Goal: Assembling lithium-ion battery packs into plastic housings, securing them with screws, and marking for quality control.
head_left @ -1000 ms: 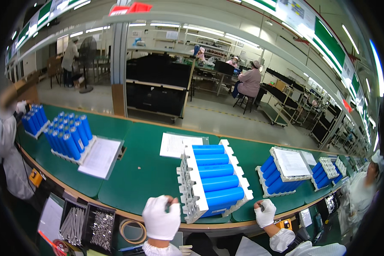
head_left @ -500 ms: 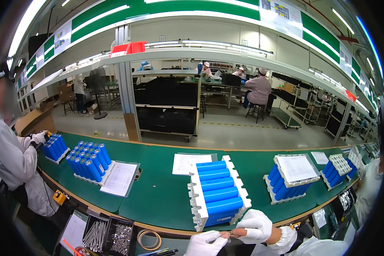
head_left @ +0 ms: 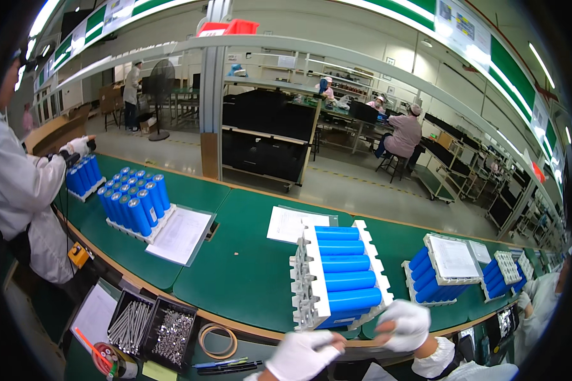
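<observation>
Left hand [head_left: 303, 355] and right hand [head_left: 405, 325] have parted, fingers loosely curled; whether they hold anything is unclear. The pack [head_left: 347, 263] stands by the surface's [head_left: 248, 286] near edge, apparently between handling steps.

We see two plain white, close-fitting fabric gloves. On the left hand [head_left: 304, 357], the white glove stops short of some fingertips [head_left: 339, 343], leaving them bare; behind the fingers, its cloth covers the knuckles and back. On the right hand [head_left: 405, 325], we note a similar white glove, again with bare fingertips [head_left: 385, 327]. Farther back from these fingers, past a bare strip of wrist [head_left: 428, 347], we find a white, gathered fabric cuff [head_left: 433, 362], softly puckered, and behind it a loose white fabric sleeve [head_left: 480, 371]. The weave of the gloves is too fine for us to resolve.
</observation>
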Demonstrator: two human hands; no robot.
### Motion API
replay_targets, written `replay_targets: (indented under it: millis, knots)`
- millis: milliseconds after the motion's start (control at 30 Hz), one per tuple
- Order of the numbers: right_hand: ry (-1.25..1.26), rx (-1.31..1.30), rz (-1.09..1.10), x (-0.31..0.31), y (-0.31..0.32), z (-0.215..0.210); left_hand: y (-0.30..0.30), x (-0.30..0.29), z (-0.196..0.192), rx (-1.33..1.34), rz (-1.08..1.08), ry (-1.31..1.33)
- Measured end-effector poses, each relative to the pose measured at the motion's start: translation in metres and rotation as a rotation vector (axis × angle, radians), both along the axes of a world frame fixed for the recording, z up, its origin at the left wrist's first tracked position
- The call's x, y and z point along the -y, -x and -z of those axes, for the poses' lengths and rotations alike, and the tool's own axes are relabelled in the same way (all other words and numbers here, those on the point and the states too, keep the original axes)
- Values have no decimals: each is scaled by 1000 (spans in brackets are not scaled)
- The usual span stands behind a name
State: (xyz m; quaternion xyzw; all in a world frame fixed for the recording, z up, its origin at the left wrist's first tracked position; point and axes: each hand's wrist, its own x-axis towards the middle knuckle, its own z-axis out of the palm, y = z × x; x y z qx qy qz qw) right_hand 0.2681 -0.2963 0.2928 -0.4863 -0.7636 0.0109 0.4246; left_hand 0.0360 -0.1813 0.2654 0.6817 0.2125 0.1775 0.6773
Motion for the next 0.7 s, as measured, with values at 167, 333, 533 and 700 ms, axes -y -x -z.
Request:
replay_targets:
  millis: [167,333,533,700]
  knots:
    - [24,-321,837,33,-80,87,-21,-82,34,155,-603,-326]
    - [191,242,831,44,-97,167,-89,-151,77,147,-845,-519]
    - [229,185,842,39,-83,165,-132,-176,94,199,-851,-523]
    - [227,153,837,46,-92,171,-144,-171,95,259,-806,-480]
